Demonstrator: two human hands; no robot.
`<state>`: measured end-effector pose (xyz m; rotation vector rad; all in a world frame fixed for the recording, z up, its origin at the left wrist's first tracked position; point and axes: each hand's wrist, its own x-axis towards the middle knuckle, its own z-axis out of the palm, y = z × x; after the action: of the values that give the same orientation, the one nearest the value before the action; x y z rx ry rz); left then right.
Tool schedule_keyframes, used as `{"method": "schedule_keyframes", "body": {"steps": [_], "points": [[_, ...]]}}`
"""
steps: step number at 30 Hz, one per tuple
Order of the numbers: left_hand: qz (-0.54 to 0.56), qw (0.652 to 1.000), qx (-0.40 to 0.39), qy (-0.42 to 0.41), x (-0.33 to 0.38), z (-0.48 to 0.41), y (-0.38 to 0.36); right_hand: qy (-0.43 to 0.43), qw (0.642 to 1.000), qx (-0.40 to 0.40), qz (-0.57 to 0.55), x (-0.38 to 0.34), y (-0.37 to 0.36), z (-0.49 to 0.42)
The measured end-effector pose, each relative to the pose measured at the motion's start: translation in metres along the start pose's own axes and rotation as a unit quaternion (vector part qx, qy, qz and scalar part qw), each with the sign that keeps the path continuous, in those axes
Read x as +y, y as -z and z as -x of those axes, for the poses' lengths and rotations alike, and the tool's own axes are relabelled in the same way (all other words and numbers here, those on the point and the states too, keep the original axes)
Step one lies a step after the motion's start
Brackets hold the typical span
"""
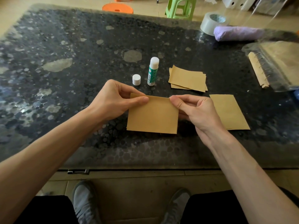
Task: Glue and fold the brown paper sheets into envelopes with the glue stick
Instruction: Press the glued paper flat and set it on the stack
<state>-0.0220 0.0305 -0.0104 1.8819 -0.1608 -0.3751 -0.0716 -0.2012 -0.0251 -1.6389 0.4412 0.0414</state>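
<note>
Left hand (113,98) and right hand (192,110) each pinch a top corner of a brown paper sheet (152,116), lower edge on the counter (64,94). Behind: uncapped glue stick (152,71) upright, cap (136,79) beside, paper stack (187,78) right.

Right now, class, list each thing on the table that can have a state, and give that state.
Glue stick: uncapped, standing upright.
Cap: off, standing beside the glue stick.
Held sheet: top edge pinched by left hand and right hand.
Sheet stack: loose, lying flat.
Single sheet: lying flat, untouched.
</note>
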Motion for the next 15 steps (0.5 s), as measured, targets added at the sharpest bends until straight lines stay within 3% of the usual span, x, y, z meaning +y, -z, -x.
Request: {"method": "schedule_keyframes", "body": {"steps": [4,8,15], "points": [[0.006,1.000,0.000,0.005,0.000,0.000,-0.001,0.007,1.000,0.018,0.020,0.001,0.002,-0.002],[0.013,1.000,0.009,0.010,0.000,0.001,0.000,-0.007,1.000,-0.024,-0.015,0.001,0.003,-0.001],[0.120,0.990,-0.009,0.073,-0.001,0.008,-0.012,0.027,1.000,-0.013,-0.003,-0.001,0.001,0.000]]}}
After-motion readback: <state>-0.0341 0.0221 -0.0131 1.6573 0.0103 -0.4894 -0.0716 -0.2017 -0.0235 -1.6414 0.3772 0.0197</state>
